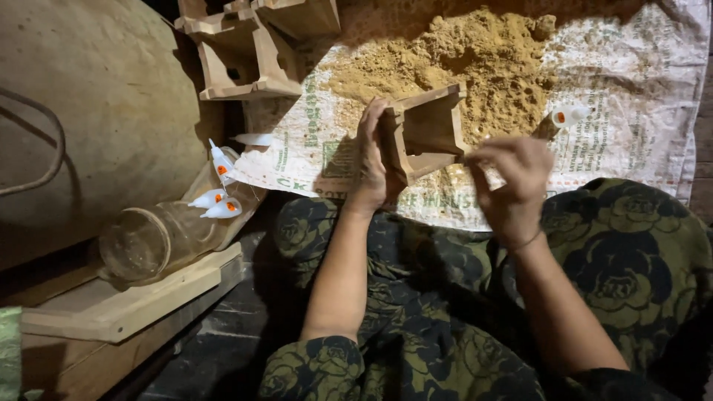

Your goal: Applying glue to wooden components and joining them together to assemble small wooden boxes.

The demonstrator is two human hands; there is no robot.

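My left hand [370, 160] grips the left side of a small open wooden box mould [425, 132], tilted on its side over a white woven sack sheet [631, 89]. My right hand [512, 182] is at the box's lower right corner, fingers curled and blurred; whether it holds anything I cannot tell. A heap of yellow-brown sawdust-like powder [460, 59] lies on the sheet just behind the box. Both forearms reach out over my lap, which is covered in dark floral cloth [445, 297].
More wooden moulds [245, 56] stand at the back left. A clear plastic jar [160, 238] lies on its side on a wooden board [126, 304], with small white nozzle caps [215, 200] by it. Another cap [568, 115] lies right of the powder. A large wooden drum-like surface [96, 111] fills the left.
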